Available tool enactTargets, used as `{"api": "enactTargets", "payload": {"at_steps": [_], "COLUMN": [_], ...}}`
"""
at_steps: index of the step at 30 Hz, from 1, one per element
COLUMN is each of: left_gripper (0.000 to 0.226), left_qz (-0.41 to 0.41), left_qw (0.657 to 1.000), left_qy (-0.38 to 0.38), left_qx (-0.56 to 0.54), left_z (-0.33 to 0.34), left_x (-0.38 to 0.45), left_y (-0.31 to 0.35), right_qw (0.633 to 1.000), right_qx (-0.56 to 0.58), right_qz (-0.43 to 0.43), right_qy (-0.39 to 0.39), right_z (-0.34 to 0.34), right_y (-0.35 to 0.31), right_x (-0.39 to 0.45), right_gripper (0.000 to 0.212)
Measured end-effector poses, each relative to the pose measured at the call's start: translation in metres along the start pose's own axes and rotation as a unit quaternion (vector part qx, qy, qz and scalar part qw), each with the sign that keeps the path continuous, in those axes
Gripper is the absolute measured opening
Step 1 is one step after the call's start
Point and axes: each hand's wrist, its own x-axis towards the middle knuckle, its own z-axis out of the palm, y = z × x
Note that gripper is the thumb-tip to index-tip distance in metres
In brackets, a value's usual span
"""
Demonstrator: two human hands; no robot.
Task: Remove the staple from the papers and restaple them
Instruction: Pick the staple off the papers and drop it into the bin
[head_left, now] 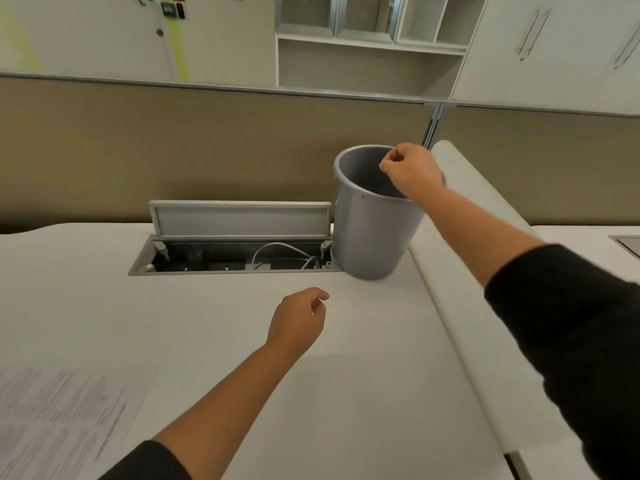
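Note:
The printed papers [59, 420] lie flat at the desk's near left corner, partly cut off by the frame edge. My right hand [410, 171] hangs over the mouth of a grey bin [367, 237], fingers pinched together; anything between the fingertips is too small to make out. My left hand [299, 317] hovers just above the white desk [346, 393] in front of the bin, fingers loosely curled, with nothing seen in it. No stapler or staple remover is in view.
An open cable hatch [235, 254] with its lid tilted up and cables inside sits in the desk left of the bin. A tan partition wall [173, 150] runs behind. A second desk [485, 271] adjoins on the right.

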Motion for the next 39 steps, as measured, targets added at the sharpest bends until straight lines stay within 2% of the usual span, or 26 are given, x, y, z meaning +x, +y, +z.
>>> {"api": "enactTargets", "payload": {"at_steps": [2,6,12,21,34,39], "left_gripper": [0.024,0.023,0.023,0.023,0.022,0.022], "left_qz": [-0.003,-0.020,-0.024,-0.020,0.016,0.010], "left_qw": [1.000,1.000,0.999,0.999,0.999,0.999], "left_qy": [-0.002,0.009,0.003,0.005,-0.008,-0.029], "left_qx": [0.009,0.021,0.023,0.027,0.031,0.040], "left_z": [0.005,0.012,0.016,0.016,-0.024,-0.059], "left_x": [0.007,0.019,0.032,0.026,-0.013,-0.055], "left_y": [-0.003,-0.014,-0.017,-0.019,-0.025,-0.054], "right_qw": [0.997,0.989,0.990,0.989,0.996,0.996], "right_qx": [-0.072,-0.137,-0.124,-0.115,-0.087,-0.077], "right_qz": [0.007,0.018,0.062,0.089,-0.006,-0.050], "right_qy": [-0.018,-0.044,-0.036,-0.018,0.009,0.020], "right_z": [0.002,0.012,0.010,0.008,0.006,0.019], "right_y": [0.009,0.014,0.026,0.031,-0.013,-0.047], "right_x": [0.025,0.052,0.075,0.059,-0.016,-0.068], "right_gripper": [0.011,0.022,0.024,0.030,0.019,0.020]}}
